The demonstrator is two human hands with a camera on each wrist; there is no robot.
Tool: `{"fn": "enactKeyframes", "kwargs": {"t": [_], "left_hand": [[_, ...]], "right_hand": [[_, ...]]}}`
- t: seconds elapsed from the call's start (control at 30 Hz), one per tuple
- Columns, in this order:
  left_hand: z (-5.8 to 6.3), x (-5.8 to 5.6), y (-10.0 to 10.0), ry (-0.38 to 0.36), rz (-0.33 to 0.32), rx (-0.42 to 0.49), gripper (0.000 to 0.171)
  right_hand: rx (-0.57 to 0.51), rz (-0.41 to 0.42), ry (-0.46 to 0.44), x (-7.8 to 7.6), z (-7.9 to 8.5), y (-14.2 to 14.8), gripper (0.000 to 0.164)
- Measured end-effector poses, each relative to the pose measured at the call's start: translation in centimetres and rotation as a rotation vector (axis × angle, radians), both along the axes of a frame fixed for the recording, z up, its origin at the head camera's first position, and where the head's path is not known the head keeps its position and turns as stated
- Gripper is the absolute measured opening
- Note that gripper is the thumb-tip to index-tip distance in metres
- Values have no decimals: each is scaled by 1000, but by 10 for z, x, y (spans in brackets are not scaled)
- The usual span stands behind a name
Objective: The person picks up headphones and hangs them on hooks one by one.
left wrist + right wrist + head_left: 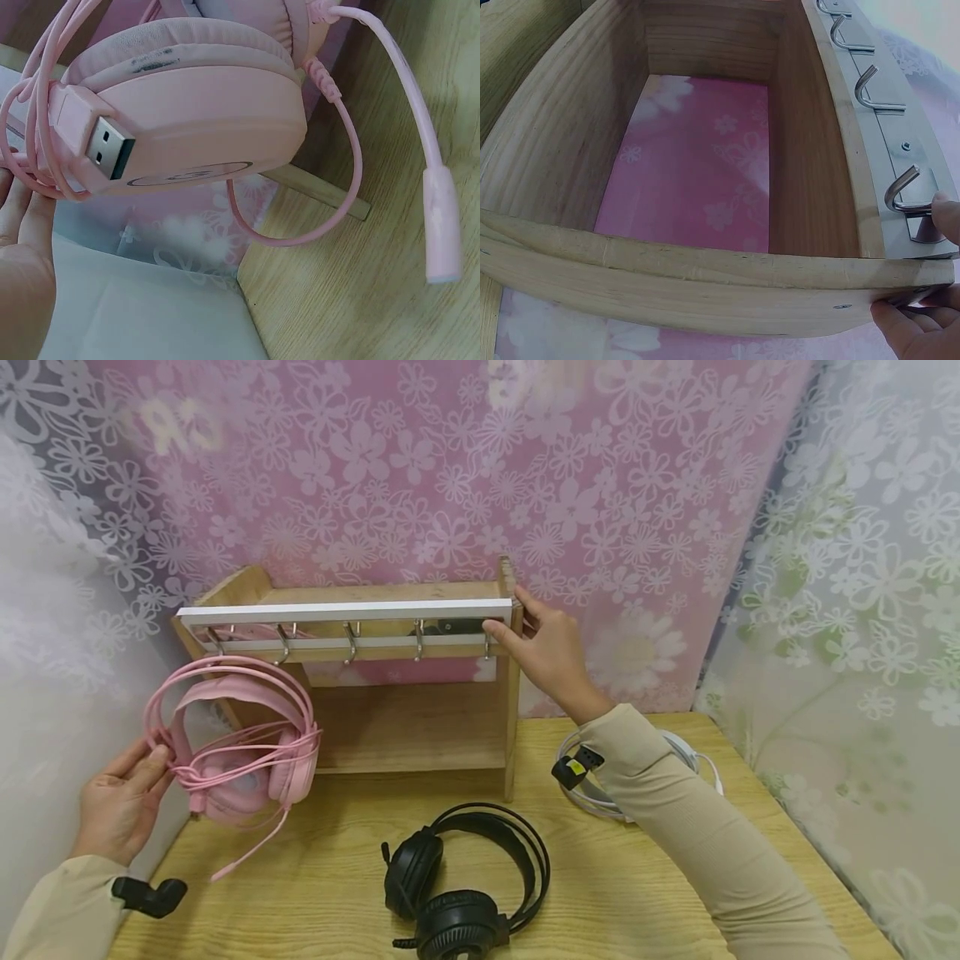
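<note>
My left hand (pixel 120 802) pinches a pink headset (pixel 294 770) at the left side of its headband and bundled cable. The headset hangs upright, its headband top right at the leftmost hooks (pixel 282 645) in the head view. In the left wrist view, a USB plug (pixel 111 148) and the microphone boom (pixel 441 225) stick out from it. My right hand (pixel 555 652) grips the right end of a wooden shelf (pixel 512 718). Its thumb lies on the metal hook rail (pixel 922 150), beside the end hook, with the fingers around the side panel.
A black headset (pixel 457 922) lies on the wooden table (pixel 622 893) in front of the shelf. Under my right forearm, a white coiled cable or headset (pixel 678 745) shows in part. Flower-patterned curtains (pixel 420 468) enclose the table at the back and sides.
</note>
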State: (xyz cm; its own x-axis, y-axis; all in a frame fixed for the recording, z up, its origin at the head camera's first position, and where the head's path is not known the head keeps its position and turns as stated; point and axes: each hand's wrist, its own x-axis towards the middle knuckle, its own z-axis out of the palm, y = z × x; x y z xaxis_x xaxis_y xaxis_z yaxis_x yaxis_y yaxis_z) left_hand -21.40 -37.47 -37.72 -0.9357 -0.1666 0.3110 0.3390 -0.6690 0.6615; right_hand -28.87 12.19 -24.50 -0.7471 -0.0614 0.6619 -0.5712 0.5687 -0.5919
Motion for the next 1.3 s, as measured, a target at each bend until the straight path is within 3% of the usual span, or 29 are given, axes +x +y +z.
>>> {"fn": "enactKeyframes", "kwargs": {"t": [0.8,1.3], "left_hand": [[5,1,-1,-55,40,-118,32],[13,10,1,-136,163,-341,30]], "right_hand": [[2,-5,9,0,0,0,69],[-3,-7,19,-2,-1,0,68]]}}
